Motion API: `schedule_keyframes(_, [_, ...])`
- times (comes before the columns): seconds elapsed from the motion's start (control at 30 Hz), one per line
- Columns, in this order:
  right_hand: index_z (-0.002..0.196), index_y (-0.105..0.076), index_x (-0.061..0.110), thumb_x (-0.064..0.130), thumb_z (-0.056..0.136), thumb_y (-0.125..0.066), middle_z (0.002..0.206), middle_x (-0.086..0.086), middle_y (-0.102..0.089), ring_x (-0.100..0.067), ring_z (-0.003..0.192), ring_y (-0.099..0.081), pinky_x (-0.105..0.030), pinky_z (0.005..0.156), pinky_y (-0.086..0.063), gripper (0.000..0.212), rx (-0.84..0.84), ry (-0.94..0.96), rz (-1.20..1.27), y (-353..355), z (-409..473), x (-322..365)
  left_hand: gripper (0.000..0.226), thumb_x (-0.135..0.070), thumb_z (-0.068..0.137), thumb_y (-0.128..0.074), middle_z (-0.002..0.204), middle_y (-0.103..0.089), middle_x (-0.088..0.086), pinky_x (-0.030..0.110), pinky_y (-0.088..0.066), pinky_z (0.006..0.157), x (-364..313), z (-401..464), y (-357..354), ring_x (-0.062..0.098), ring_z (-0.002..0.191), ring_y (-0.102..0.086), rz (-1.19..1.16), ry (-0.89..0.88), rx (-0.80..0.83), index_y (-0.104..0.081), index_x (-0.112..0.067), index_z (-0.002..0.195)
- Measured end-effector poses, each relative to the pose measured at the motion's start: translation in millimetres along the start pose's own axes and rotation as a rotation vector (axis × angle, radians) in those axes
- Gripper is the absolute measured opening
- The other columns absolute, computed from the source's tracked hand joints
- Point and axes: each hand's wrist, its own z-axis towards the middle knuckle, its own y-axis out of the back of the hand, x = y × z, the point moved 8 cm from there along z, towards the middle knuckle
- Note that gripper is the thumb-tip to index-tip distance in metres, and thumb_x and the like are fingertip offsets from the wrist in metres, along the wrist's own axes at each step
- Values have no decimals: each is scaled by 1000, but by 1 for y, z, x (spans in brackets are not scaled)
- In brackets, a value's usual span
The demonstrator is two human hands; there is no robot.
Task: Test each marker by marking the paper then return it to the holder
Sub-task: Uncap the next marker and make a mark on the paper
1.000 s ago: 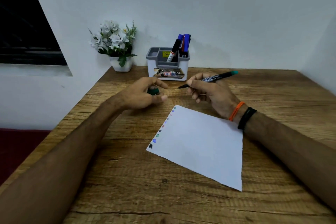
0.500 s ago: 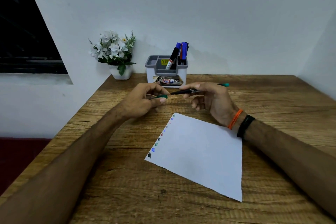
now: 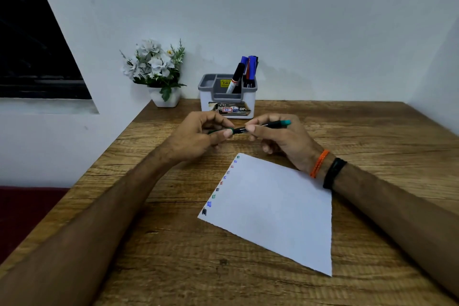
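just in front of the holder (image 3: 227,97), the right hand (image 3: 280,139) is pinching the green marker (image 3: 263,126) level while the left hand (image 3: 198,136), fingers closed, is gripping its cap (image 3: 219,131) at the tip, likely for recapping.

Your wooden table (image 3: 372,136) carries a white paper sheet (image 3: 278,206) lying flat at an angle near the middle, colored test marks down its left edge. At the far edge by the wall sit the gray-white marker holder (image 3: 227,104) and, left of it, a small white flower pot (image 3: 166,98).
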Motion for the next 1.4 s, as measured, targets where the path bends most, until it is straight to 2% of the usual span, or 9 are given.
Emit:
schedule_keyframes(0.1, [100, -75, 9, 23, 86, -70, 77, -5, -72, -13, 51, -54, -20, 47, -44, 21, 10, -26, 41, 1, 1, -2, 9, -9, 87, -66, 77, -69, 2, 25, -54, 60, -1, 1, 1, 8, 62, -61, -18, -10, -28, -66, -8, 95])
schedule_keyframes(0.2, [102, -75, 12, 18, 94, -61, 83, -5, -75, -10, 49, -58, -18, 46, -44, 17, 25, -39, 68, 2, 1, -3, 8, -12, 90, -62, 80, -71, 6, 25, -51, 58, -2, 2, 5, 12, 61, -56, -28, -43, -50, -67, -7, 94])
schedule_keyframes(0.33, [102, -71, 2, 16, 93, -63, 77, -4, -74, -8, 44, -53, -16, 42, -42, 18, -15, 35, -25, 5, 1, 1, 22, -24, 93, -57, 74, -69, 4, 20, -45, 50, -2, 2, 7, 12, 57, -52, -27, -72, -110, -67, -5, 93])
schedule_keyframes(0.47, [97, -70, -2, 20, 93, -63, 65, 1, -61, -7, 47, -43, -20, 40, -34, 23, -24, 140, -135, 5, 3, 7, 40, -42, 89, -50, 64, -63, -3, 19, -38, 45, -1, 1, 2, 6, 50, -46, -54, -78, -150, -64, -4, 88])
schedule_keyframes(0.8, [96, -62, -11, 16, 98, -57, 66, -1, -54, -5, 45, -39, -18, 39, -31, 27, 20, 216, -188, -1, 1, 13, 29, -37, 98, -43, 65, -54, -1, 26, -33, 49, 0, 2, 0, 5, 49, -41, -22, -74, -198, -54, -16, 82])
schedule_keyframes(1.03, [93, -59, -12, 14, 99, -55, 65, -2, -53, -6, 47, -39, -19, 41, -31, 26, 36, 215, -210, -2, -1, 12, 41, -39, 97, -44, 65, -55, -1, 27, -37, 51, -1, 0, -4, 11, 52, -44, 45, -83, -218, -53, -1, 86])
schedule_keyframes(1.2, [96, -60, -7, 14, 99, -55, 66, 0, -56, -8, 47, -42, -19, 42, -34, 22, 61, 174, -152, -3, 0, 10, 35, -42, 93, -46, 66, -55, 0, 26, -34, 49, -2, 2, -3, 7, 50, -42, -47, -78, -177, -55, -9, 84])
schedule_keyframes(1.3, [97, -64, -1, 13, 97, -59, 74, -2, -62, -10, 55, -55, -22, 46, -43, 15, 44, 163, -138, -4, 4, 14, 23, -26, 97, -48, 69, -58, 2, 21, -40, 48, -5, 3, 4, 3, 50, -47, -84, -73, -180, -58, -6, 92])
schedule_keyframes(1.4, [98, -70, 7, 11, 90, -67, 79, 3, -67, -8, 67, -61, -23, 58, -51, 9, 8, 199, -182, 0, 9, 22, 1, -13, 93, -56, 76, -63, 2, 19, -51, 53, -11, 2, 14, 4, 56, -58, -108, -85, -210, -57, -12, 94])
